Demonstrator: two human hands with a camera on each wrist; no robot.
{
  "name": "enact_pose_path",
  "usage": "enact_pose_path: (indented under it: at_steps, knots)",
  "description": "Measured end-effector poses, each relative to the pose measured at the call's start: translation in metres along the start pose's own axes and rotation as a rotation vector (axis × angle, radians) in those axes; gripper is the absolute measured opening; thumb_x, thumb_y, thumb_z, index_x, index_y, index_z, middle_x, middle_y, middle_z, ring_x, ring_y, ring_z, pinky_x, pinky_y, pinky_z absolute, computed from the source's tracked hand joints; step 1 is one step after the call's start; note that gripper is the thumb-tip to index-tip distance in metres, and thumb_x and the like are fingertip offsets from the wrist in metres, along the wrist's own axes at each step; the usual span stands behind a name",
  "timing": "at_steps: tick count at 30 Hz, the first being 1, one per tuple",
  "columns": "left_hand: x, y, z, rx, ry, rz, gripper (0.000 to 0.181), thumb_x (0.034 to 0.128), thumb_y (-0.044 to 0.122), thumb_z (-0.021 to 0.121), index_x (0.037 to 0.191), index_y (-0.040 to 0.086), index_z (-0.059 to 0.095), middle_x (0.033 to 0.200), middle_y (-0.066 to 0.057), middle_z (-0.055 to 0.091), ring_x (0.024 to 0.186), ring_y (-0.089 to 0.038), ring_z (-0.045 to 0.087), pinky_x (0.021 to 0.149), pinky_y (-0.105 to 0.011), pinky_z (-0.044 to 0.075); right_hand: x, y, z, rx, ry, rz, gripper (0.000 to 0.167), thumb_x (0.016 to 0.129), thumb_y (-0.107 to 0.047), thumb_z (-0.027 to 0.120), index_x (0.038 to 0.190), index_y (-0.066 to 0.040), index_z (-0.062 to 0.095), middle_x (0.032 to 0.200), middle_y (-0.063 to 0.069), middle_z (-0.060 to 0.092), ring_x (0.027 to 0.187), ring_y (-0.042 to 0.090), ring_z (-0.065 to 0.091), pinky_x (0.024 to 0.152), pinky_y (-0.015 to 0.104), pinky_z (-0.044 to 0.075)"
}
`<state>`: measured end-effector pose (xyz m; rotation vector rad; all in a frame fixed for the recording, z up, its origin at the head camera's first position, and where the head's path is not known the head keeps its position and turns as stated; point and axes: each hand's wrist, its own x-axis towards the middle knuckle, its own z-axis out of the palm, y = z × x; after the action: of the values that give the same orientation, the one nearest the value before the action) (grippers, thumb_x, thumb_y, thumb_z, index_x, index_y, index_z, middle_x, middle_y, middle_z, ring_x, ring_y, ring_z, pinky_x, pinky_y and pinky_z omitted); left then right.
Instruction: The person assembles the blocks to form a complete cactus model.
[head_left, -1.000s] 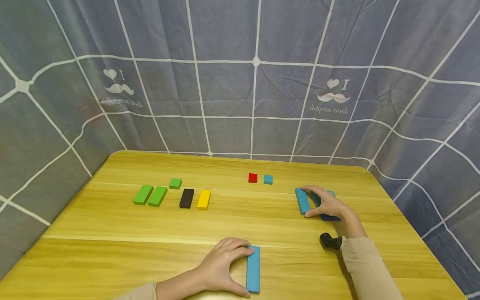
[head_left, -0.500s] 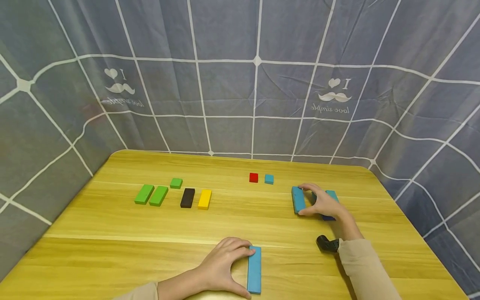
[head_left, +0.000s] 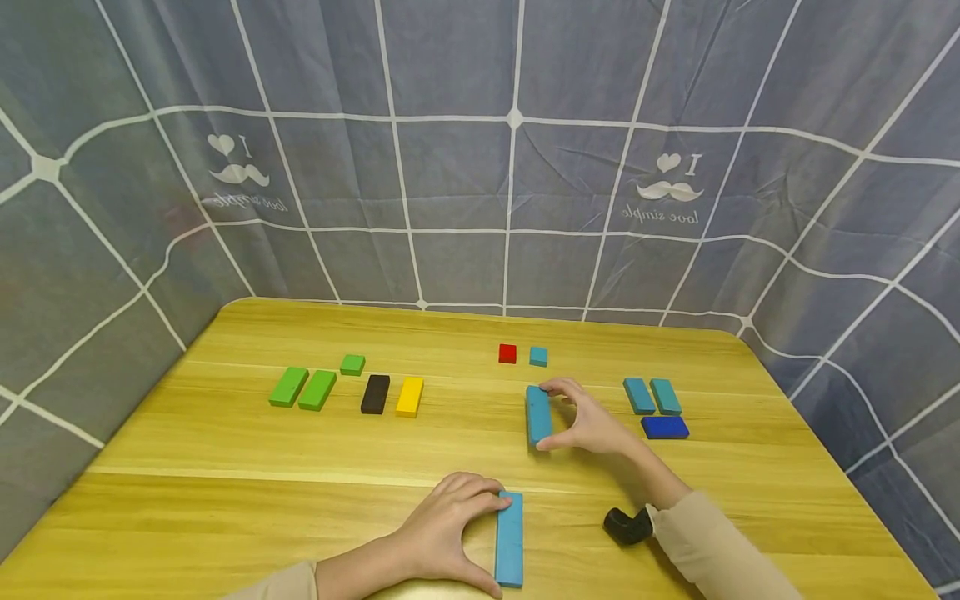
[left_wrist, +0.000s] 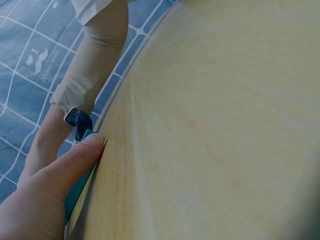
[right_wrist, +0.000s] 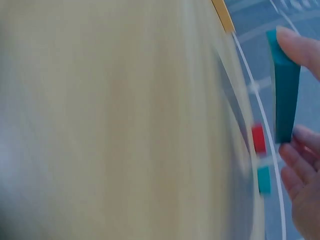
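Note:
Near the table's front edge, my left hand grips a long light-blue block by its two ends, thumb at the near end. That block lies flat on the wood. In the left wrist view the thumb covers part of the same block. Farther back and to the right, my right hand pinches another light-blue block between thumb and fingertips. The right wrist view shows this block lifted off the table. A red square block and a small blue square block lie just behind it.
Two light-blue blocks and a dark-blue block lie at the right. At the left are green blocks, a black block and a yellow block. A grey curtain surrounds the table. A black device sits at my right cuff.
My right hand has lifted the light-blue block from the group at the right and carried it left toward the middle. The left hand has stayed on its block.

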<state>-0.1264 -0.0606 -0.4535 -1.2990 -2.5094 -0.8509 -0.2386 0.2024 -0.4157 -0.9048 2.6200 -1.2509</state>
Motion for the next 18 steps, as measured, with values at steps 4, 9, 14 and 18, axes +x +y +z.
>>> enact_pose_path:
  at_steps: [4,9,14,18]
  knots:
    - [0.0,-0.001,0.0,0.015,0.005,0.02,0.083,0.0587,0.066,0.071,0.125,0.018,0.055,0.124,0.004,0.051,0.114,-0.011,0.044,0.096,-0.037,0.034,0.0,-0.014,0.018,0.018,0.012,0.008,0.078,0.064,-0.025,0.083,0.128,-0.003,0.044,0.127,0.013,0.043,0.116,0.032,0.042,0.098,0.052,0.03]
    - [0.0,0.0,0.0,0.014,-0.012,0.018,0.082,0.0596,0.066,0.07,0.125,0.018,0.055,0.125,0.004,0.051,0.114,-0.011,0.043,0.097,-0.037,0.034,-0.003,-0.023,0.035,0.007,0.028,0.019,0.081,0.062,-0.028,0.085,0.128,-0.001,0.044,0.129,0.015,0.042,0.119,0.034,0.041,0.099,0.052,0.03]
    - [0.0,0.001,-0.001,0.009,-0.023,0.016,0.082,0.0605,0.065,0.07,0.125,0.018,0.054,0.126,0.004,0.05,0.114,-0.011,0.043,0.098,-0.037,0.034,-0.005,-0.023,0.043,-0.012,0.022,0.012,0.082,0.062,-0.031,0.084,0.128,-0.003,0.044,0.128,0.015,0.042,0.118,0.032,0.042,0.097,0.051,0.032]
    - [0.0,0.001,-0.001,0.006,-0.024,0.023,0.082,0.0612,0.065,0.07,0.126,0.017,0.054,0.126,0.004,0.05,0.114,-0.011,0.044,0.098,-0.037,0.034,-0.007,-0.021,0.046,-0.005,0.009,0.012,0.083,0.061,-0.031,0.085,0.128,-0.003,0.044,0.128,0.013,0.042,0.117,0.03,0.043,0.097,0.049,0.034]
